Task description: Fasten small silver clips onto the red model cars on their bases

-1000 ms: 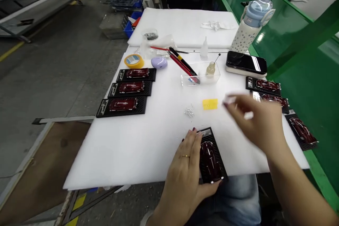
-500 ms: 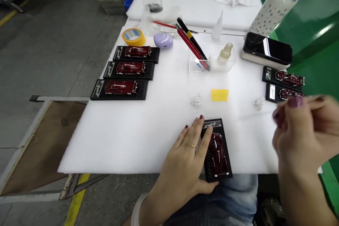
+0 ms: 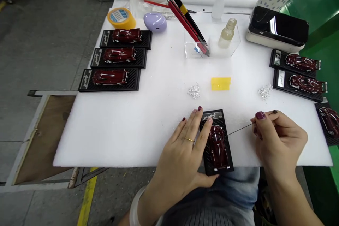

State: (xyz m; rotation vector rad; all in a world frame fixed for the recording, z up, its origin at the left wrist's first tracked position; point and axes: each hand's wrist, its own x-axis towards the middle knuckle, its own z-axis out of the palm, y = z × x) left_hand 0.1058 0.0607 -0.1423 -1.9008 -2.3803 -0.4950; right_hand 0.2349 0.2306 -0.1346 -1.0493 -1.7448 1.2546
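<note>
A dark red model car (image 3: 218, 150) sits on a black display base (image 3: 228, 164) at the near edge of the white foam board. My left hand (image 3: 182, 152) holds the base from its left side, fingertips over its far end by the nameplate and thumb along its near edge. Pinched in my right hand (image 3: 278, 141) is a thin dark needle-like rod (image 3: 241, 128). Its tip reaches the right side of the car; whether it touches, I cannot tell. Beyond the base lie two small piles of tiny silvery pieces (image 3: 194, 91) and a yellow strip (image 3: 220, 83) between them.
Three model cars on bases (image 3: 109, 77) stand at left, near a yellow tape roll (image 3: 121, 18) and a purple case (image 3: 155, 22). A clear box (image 3: 212, 51) holds tweezers (image 3: 189, 24) and a small bottle (image 3: 227, 33). A phone (image 3: 278, 24) and more cars (image 3: 308, 84) are at right.
My right hand has come left and down, bringing the thin rod to the car's side. My left hand stays on the base. The camera view has shifted, with the board's objects appearing closer.
</note>
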